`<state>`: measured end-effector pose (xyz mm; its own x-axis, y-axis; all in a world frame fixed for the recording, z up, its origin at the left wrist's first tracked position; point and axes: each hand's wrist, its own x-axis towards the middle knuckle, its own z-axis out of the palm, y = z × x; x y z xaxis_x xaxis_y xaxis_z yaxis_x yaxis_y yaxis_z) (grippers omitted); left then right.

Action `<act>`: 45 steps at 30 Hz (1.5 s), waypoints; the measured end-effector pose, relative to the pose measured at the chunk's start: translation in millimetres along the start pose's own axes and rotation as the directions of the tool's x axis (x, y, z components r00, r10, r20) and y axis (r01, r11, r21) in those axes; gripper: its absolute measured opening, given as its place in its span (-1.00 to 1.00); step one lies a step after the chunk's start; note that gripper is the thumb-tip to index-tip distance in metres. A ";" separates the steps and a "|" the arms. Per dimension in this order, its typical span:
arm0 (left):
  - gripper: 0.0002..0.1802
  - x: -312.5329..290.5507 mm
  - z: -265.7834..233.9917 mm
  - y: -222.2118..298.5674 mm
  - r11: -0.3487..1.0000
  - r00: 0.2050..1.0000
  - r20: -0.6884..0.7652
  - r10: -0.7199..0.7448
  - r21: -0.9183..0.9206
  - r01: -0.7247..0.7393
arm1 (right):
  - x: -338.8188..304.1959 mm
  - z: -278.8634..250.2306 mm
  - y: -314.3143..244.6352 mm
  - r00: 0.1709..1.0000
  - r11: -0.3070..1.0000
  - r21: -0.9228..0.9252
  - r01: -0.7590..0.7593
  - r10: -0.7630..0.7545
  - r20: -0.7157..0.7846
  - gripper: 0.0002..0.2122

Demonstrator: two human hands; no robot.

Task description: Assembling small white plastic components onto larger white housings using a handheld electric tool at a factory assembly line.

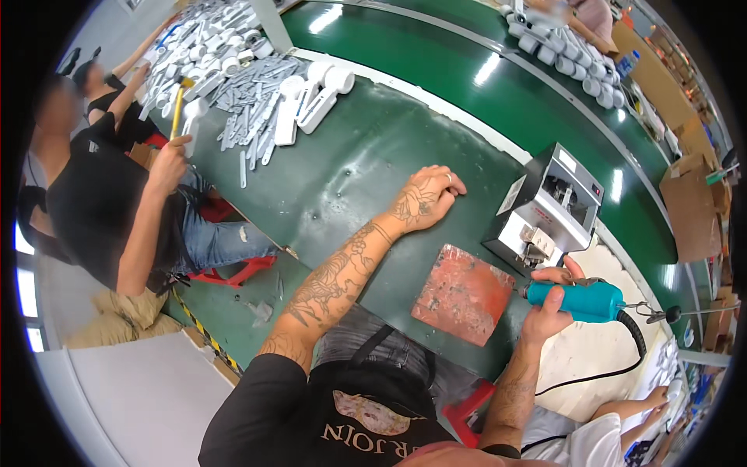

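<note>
My left hand [428, 201] rests on the green worktable [373, 148], a ring on one finger. Its fingers are loosely bent and apart, with nothing visible in them. At the right, my right hand [545, 315] grips a teal electric screwdriver [585, 301], which lies roughly level with its tip pointing left. A cord runs from the tool's back end, which also hangs on a wire hook. Between my hands lies a worn reddish square plate [464, 296]. Just beyond the screwdriver stands a black and silver screw feeder [548, 214].
Grey flat handles [253, 105] and white round-headed parts [320, 93] are heaped at the table's far left. A co-worker [109, 194] sits at left, holding a yellow-handled hammer [178, 109]. Behind the table runs a green conveyor [436, 50]. Cardboard boxes [689, 210] stand at right.
</note>
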<state>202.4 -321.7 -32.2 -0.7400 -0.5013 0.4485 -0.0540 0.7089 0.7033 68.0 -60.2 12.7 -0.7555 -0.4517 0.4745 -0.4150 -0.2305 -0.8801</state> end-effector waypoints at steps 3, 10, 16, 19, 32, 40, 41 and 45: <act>-0.79 -0.6 -1.3 2.1 1.000 0.999 0.030 -0.022 0.007 0.022 | -0.3 1.7 -2.1 0.999 1.000 0.009 0.030 -0.030 0.019 -0.31; -0.74 -3.2 3.3 -1.8 1.000 1.000 0.016 0.002 0.006 -0.002 | -1.1 2.4 -4.9 1.000 1.000 -0.016 -0.003 0.003 0.012 -0.26; -0.77 -3.4 -0.9 0.4 0.999 0.999 -0.018 0.036 -0.009 -0.036 | -4.2 2.7 -0.4 0.999 0.999 -0.007 0.040 -0.039 0.020 -0.32; -0.83 -3.7 5.1 1.1 0.999 1.000 0.011 -0.008 -0.044 0.009 | -5.5 -2.0 -1.0 0.999 0.999 -0.033 0.037 -0.036 0.013 -0.31; -0.82 -4.3 -2.0 2.7 0.998 0.997 0.044 -0.057 -0.032 0.059 | -3.8 5.6 -5.6 1.000 0.999 -0.035 0.025 -0.025 0.008 -0.27; -0.76 -4.6 0.9 3.5 1.000 1.000 0.009 -0.016 0.003 0.016 | -5.6 -0.1 -2.1 1.000 0.999 -0.035 0.015 -0.014 0.016 -0.28; -0.76 -4.6 1.1 3.8 1.000 1.000 0.011 -0.018 0.008 0.018 | -5.4 0.3 -2.5 1.000 0.999 -0.031 0.012 -0.011 0.015 -0.28; -0.83 -4.1 2.5 4.8 0.999 0.999 0.005 -0.040 -0.022 0.040 | -5.1 -0.3 -1.0 0.999 0.999 -0.029 0.026 -0.026 0.021 -0.29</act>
<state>203.5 -314.9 -32.1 -0.7408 -0.5265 0.4172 -0.0686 0.6771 0.7327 72.1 -57.4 11.1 -0.7338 -0.4636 0.4965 -0.4490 -0.2174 -0.8667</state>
